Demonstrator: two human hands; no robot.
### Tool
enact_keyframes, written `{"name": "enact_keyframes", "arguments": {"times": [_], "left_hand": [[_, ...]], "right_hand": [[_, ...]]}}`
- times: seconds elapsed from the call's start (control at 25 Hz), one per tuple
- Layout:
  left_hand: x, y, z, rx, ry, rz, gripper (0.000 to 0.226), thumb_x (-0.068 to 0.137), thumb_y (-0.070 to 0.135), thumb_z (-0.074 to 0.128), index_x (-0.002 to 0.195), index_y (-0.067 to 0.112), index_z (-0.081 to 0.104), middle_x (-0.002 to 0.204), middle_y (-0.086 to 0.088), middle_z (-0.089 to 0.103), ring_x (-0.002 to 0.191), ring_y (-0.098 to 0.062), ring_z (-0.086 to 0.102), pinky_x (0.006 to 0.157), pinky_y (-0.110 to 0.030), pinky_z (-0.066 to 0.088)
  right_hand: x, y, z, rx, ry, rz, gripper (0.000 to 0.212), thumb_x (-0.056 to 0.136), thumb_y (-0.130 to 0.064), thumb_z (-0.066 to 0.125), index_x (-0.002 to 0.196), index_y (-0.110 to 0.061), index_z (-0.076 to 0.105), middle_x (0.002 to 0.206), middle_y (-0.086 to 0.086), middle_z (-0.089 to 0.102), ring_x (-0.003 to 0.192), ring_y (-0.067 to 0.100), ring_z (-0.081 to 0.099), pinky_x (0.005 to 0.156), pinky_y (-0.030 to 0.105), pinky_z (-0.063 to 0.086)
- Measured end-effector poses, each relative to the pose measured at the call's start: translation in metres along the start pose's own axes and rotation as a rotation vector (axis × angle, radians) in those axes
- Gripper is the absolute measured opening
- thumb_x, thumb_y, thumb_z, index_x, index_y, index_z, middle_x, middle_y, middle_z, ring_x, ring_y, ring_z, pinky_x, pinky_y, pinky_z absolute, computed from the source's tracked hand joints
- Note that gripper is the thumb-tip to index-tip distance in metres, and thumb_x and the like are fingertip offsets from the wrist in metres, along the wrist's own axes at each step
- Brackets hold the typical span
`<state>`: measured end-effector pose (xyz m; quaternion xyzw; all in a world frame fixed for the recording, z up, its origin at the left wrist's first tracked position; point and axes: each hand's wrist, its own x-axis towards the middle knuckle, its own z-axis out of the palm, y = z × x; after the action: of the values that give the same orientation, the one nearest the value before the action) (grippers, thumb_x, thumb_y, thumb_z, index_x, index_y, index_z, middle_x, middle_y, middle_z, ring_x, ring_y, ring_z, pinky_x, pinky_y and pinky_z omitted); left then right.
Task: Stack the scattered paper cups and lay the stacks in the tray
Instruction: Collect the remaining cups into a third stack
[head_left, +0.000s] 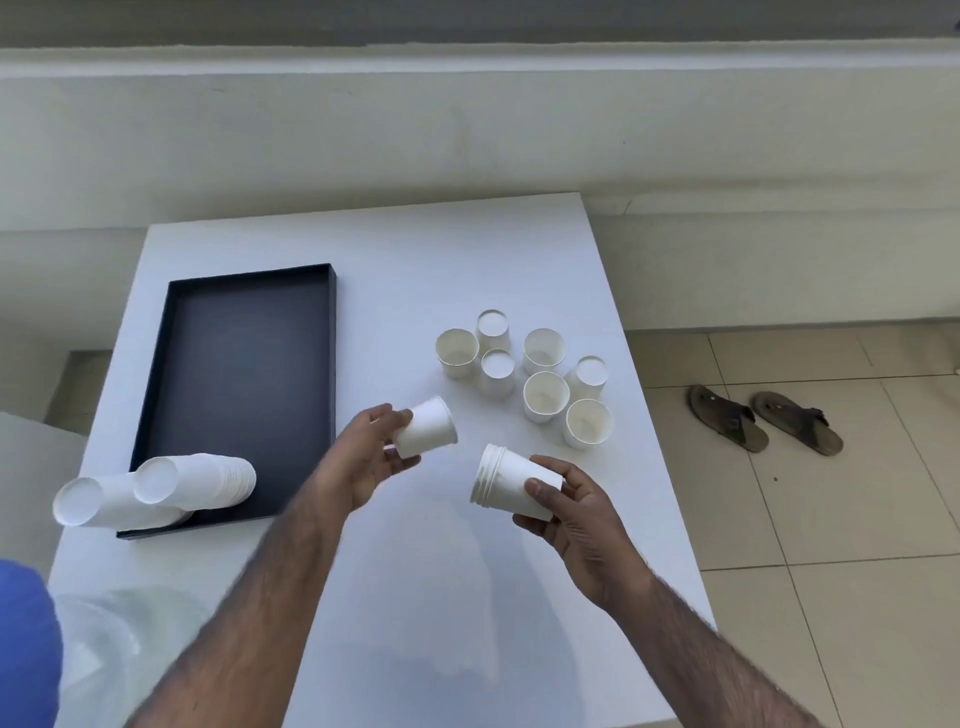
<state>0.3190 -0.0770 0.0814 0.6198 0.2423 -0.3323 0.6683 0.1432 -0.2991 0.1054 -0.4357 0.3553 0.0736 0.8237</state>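
My left hand (363, 457) grips a single white paper cup (428, 428) on its side, its base toward my palm. My right hand (566, 504) holds a short stack of nested cups (506, 480), rims pointing left toward the single cup; a gap separates the two. Several loose cups (540, 374) stand in a cluster at the table's right, some upright, some upside down. A black rectangular tray (249, 364) lies at the left. Two long cup stacks (161, 491) lie across the tray's near end, jutting over its left edge.
The white table (415, 597) ends close to the right of the cup cluster. A pair of sandals (763, 423) lies on the tiled floor at the right. Clear plastic (98, 644) and a blue object (26, 644) sit at the near left corner.
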Motion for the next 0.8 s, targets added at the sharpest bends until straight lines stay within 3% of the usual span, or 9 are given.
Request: {"name": "enact_keyframes", "arguments": {"times": [0.08, 0.16, 0.28, 0.4, 0.56, 0.68, 0.8], "left_hand": [[-0.036, -0.015, -0.009, -0.068, -0.155, -0.045, 0.063, 0.097, 0.012, 0.069, 0.152, 0.026, 0.041, 0.137, -0.018, 0.056, 0.104, -0.042, 0.069, 0.091, -0.052, 0.06], [-0.063, -0.02, -0.018, 0.021, -0.314, -0.04, 0.07, 0.094, 0.013, 0.071, 0.149, 0.045, 0.042, 0.138, -0.018, 0.06, 0.105, -0.047, 0.07, 0.093, -0.054, 0.059], [-0.088, -0.011, -0.031, 0.255, -0.436, 0.005, 0.069, 0.083, 0.019, 0.078, 0.141, 0.046, 0.053, 0.13, -0.013, 0.069, 0.116, -0.044, 0.068, 0.092, -0.048, 0.06], [-0.096, 0.003, -0.036, 0.4, -0.369, 0.107, 0.046, 0.081, 0.029, 0.08, 0.12, 0.013, 0.063, 0.112, -0.012, 0.073, 0.103, -0.027, 0.071, 0.091, -0.042, 0.06], [-0.094, 0.002, -0.036, 0.123, -0.121, 0.227, 0.048, 0.091, 0.037, 0.077, 0.109, -0.006, 0.065, 0.112, -0.02, 0.069, 0.102, -0.031, 0.071, 0.091, -0.044, 0.061], [-0.101, -0.01, -0.025, 0.051, -0.096, 0.241, 0.053, 0.089, 0.036, 0.074, 0.115, -0.01, 0.067, 0.115, -0.02, 0.071, 0.109, -0.034, 0.07, 0.093, -0.041, 0.06], [-0.117, -0.023, -0.005, 0.098, -0.114, 0.284, 0.04, 0.1, 0.037, 0.064, 0.12, 0.003, 0.069, 0.123, -0.017, 0.072, 0.118, -0.032, 0.069, 0.104, -0.044, 0.056]], "right_hand": [[0.0, -0.001, 0.015, 0.005, -0.045, -0.005, 0.038, 0.093, -0.006, 0.07, 0.13, -0.008, 0.062, 0.115, 0.01, 0.068, 0.098, 0.026, 0.07, 0.1, 0.052, 0.056], [-0.001, -0.004, 0.025, -0.011, -0.079, -0.014, 0.038, 0.093, -0.006, 0.07, 0.13, -0.008, 0.063, 0.114, 0.01, 0.067, 0.099, 0.027, 0.069, 0.1, 0.052, 0.057], [-0.005, -0.007, 0.033, -0.049, -0.142, -0.004, 0.037, 0.092, -0.006, 0.071, 0.128, -0.008, 0.064, 0.113, 0.011, 0.068, 0.099, 0.028, 0.067, 0.096, 0.048, 0.059], [-0.01, -0.009, 0.039, -0.073, -0.194, 0.011, 0.043, 0.086, -0.011, 0.075, 0.128, -0.008, 0.064, 0.119, 0.014, 0.066, 0.102, 0.03, 0.067, 0.093, 0.046, 0.059], [-0.02, -0.01, 0.042, -0.044, -0.178, -0.014, 0.047, 0.084, -0.013, 0.076, 0.128, -0.008, 0.064, 0.12, 0.014, 0.065, 0.101, 0.029, 0.068, 0.089, 0.043, 0.06], [-0.029, -0.009, 0.045, -0.054, -0.18, -0.038, 0.04, 0.09, -0.008, 0.072, 0.129, -0.008, 0.063, 0.12, 0.014, 0.067, 0.1, 0.028, 0.07, 0.094, 0.047, 0.059], [-0.036, -0.009, 0.052, -0.058, -0.191, -0.063, 0.037, 0.092, -0.008, 0.072, 0.128, -0.009, 0.063, 0.118, 0.012, 0.068, 0.1, 0.025, 0.071, 0.097, 0.048, 0.058]]}}
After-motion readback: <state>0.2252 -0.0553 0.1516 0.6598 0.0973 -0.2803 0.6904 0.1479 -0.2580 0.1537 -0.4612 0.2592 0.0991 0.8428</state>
